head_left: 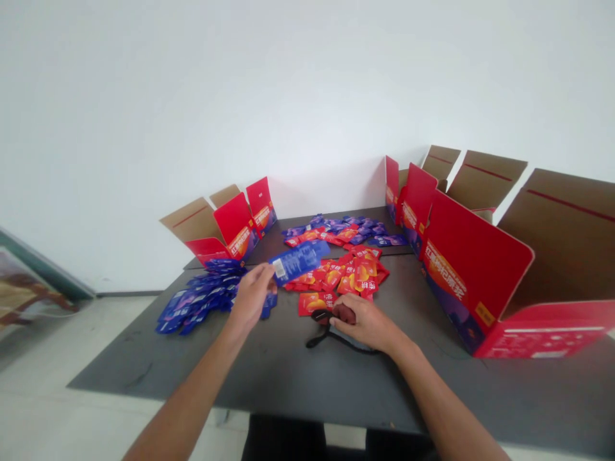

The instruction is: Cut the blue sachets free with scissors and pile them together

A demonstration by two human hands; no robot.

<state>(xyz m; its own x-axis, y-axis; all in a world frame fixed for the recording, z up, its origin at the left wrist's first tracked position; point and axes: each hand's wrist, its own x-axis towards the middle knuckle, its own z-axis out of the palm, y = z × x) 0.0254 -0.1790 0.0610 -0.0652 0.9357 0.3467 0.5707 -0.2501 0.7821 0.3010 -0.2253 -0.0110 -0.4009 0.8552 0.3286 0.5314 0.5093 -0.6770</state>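
My left hand (254, 291) pinches one end of a flat blue printed pouch (298, 261), holding it up above the table. The pouch has a white label near my fingers. Lower and to the right, my right hand (368, 320) is closed on what look like dark-framed sunglasses (321, 316) with brownish lenses; my fingers hide part of them. Left of my left hand lies a fanned pile of blue pouches (199, 301). Just beyond my right hand are a single red sachet (312, 303) and a heap of red sachets (348, 275).
Mixed blue and red sachets (341, 229) lie farther back on the dark table (269, 378). Open red cartons (475, 269) line the right side, flaps raised. More open cartons (235, 224) stand at the back left. A white wall (307, 102) rises behind.
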